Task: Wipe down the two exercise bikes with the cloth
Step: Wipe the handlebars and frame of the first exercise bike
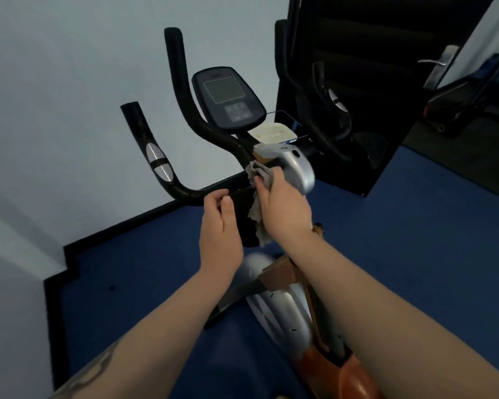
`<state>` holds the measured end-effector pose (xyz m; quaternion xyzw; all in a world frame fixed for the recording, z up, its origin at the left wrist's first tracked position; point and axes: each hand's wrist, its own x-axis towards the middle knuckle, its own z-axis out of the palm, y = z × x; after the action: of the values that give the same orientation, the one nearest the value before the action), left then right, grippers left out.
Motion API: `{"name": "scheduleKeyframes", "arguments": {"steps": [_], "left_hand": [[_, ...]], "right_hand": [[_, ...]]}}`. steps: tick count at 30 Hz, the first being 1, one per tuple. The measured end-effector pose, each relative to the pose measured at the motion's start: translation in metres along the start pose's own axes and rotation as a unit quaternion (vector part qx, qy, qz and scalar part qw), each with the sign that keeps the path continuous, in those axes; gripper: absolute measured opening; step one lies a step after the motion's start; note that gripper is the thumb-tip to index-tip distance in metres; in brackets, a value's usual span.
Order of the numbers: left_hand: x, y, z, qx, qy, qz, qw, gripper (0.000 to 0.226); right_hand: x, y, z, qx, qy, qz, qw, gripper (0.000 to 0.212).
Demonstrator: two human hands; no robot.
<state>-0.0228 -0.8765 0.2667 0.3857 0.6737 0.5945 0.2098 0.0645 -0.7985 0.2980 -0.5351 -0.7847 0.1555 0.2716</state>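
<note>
Right hand (283, 205) grips the crumpled grey cloth (258, 194), pressed against the exercise bike's (297, 171) silver stem housing below the oval console (228, 97). Left hand (221, 226) – fingers curled – holds the black tubular handlebar (182, 191) just beside it.

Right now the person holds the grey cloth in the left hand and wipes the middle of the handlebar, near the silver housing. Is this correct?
Not quite: the head view shows the grey cloth held in the right hand, not the left. The left hand grips the handlebar beside it. The rest stands: the wiping is at the middle, near the silver housing.
</note>
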Motion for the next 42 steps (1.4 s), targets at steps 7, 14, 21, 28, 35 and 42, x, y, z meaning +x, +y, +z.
{"name": "scheduleKeyframes", "arguments": {"steps": [7,14,21,28,35,42], "left_hand": [[-0.003,0.006,-0.001,0.041,0.011,-0.018,0.999,0.03],[-0.007,0.01,0.002,0.05,0.035,-0.041,0.997,0.031],[-0.016,0.003,0.001,-0.027,-0.005,-0.052,0.998,0.029],[-0.02,0.002,0.0,-0.034,-0.03,-0.044,0.998,0.03],[-0.024,0.004,0.01,-0.061,0.022,-0.047,0.997,0.032],[-0.023,0.003,0.007,-0.064,-0.003,-0.051,0.997,0.03]], "right_hand": [[0.0,0.019,-0.01,-0.104,-0.098,-0.12,0.982,0.033],[0.016,0.011,-0.009,-0.101,-0.113,-0.18,0.972,0.031],[0.045,-0.003,-0.002,-0.178,-0.157,-0.222,0.946,0.043],[0.018,0.03,-0.007,-0.127,-0.089,-0.254,0.955,0.035],[0.025,0.013,-0.002,-0.108,-0.075,-0.227,0.965,0.03],[0.03,0.023,-0.003,-0.119,-0.099,-0.251,0.956,0.03]]}}
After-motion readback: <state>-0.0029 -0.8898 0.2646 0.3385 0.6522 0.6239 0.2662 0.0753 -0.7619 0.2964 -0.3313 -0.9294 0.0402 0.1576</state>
